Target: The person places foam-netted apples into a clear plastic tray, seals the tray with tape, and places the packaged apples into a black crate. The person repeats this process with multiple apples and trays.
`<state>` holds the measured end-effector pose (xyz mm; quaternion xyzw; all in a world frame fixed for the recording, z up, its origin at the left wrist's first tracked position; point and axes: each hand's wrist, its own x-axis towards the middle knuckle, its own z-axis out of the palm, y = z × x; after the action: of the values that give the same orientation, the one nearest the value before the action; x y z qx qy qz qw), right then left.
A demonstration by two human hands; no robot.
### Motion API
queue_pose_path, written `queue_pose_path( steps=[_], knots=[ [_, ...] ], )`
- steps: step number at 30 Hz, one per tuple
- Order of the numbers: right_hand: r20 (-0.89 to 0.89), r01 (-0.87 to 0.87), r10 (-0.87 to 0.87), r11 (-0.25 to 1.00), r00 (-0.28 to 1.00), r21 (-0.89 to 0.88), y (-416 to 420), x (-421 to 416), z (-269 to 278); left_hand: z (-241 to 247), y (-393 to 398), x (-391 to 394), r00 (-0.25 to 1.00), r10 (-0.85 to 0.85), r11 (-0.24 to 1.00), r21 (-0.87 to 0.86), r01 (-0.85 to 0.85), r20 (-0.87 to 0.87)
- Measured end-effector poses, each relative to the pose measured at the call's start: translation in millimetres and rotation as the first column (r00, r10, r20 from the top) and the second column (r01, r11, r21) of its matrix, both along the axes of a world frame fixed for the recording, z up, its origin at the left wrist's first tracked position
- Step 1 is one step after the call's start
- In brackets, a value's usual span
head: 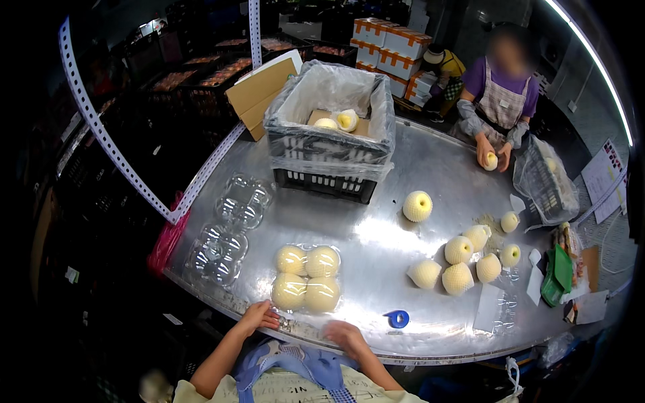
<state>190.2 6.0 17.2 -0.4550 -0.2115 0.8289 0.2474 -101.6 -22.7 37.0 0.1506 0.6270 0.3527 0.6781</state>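
Before me on the metal table stands a closed clear plastic clamshell (307, 278) holding several pale round fruits in foam net sleeves. At its near left corner is my left hand (258, 317), fingers stretched out over the table's edge; whether they touch the plastic is hard to tell. My right hand (345, 336), blurred, hovers by the near right corner with nothing visible in it. Farther left lie two empty clear clamshells (217, 254) (245, 200). A blue tape roll (398, 319) rests to the right of my right hand.
A plastic-lined black crate (327, 151) with sleeved fruits stands at the back. Several sleeved fruits (457, 278) lie on the right, near a green plastic tray (557, 276). Across the table a co-worker (501, 101) handles a fruit (490, 161) beside another lined crate (546, 181). A perforated metal frame (116, 146) rises at left.
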Motion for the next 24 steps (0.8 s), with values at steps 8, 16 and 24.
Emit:
queue_pose_path(
  steps=[8, 16, 24],
  knots=[
    [-0.317, 0.175, -0.268, 0.94, 0.91, -0.292, -12.7, -52.5, 12.8, -14.3, -9.9, 17.5, 0.982, 0.142, 0.979, 0.127, -0.157, 0.123],
    [-0.344, 0.305, -0.396, 0.907, 0.852, -0.29, -27.2, -95.3, 9.1, -12.4, -7.9, 23.4, 0.985, 0.157, 0.984, 0.08, -0.162, 0.065],
    [-0.371, 0.359, -0.465, 0.877, 0.804, -0.319, -6.1, -93.5, -15.9, -10.9, -31.8, 38.5, 0.99, 0.116, 0.993, 0.008, -0.117, 0.075]
  ],
)
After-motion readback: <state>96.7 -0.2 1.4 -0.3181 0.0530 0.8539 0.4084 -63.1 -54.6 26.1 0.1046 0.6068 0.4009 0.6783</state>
